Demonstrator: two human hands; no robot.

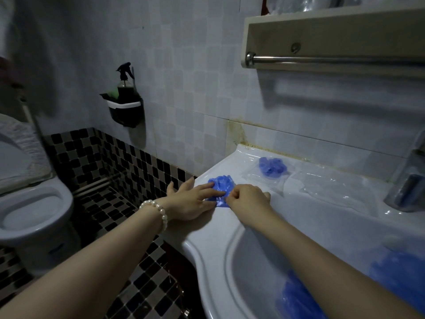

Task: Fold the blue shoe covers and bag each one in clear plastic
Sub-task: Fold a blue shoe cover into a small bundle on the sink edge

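Observation:
A crumpled blue shoe cover (221,185) lies on the left rim of the white sink (207,247). My left hand (190,201), with a pearl bracelet on its wrist, presses straight fingers flat on the cover's left side. My right hand (247,198) pinches the cover's near right edge with curled fingers. A second blue shoe cover (272,167) sits farther back on the rim, inside clear plastic. More clear plastic bags (333,187) lie spread beside it. A heap of blue shoe covers (296,298) fills the basin, partly hidden by my right forearm.
A chrome tap (407,183) stands at the right of the sink. Above hangs a shelf with a metal towel rail (333,59). A black wall holder with a spray bottle (125,97) and a toilet (34,203) are to the left, over a checkered tile floor.

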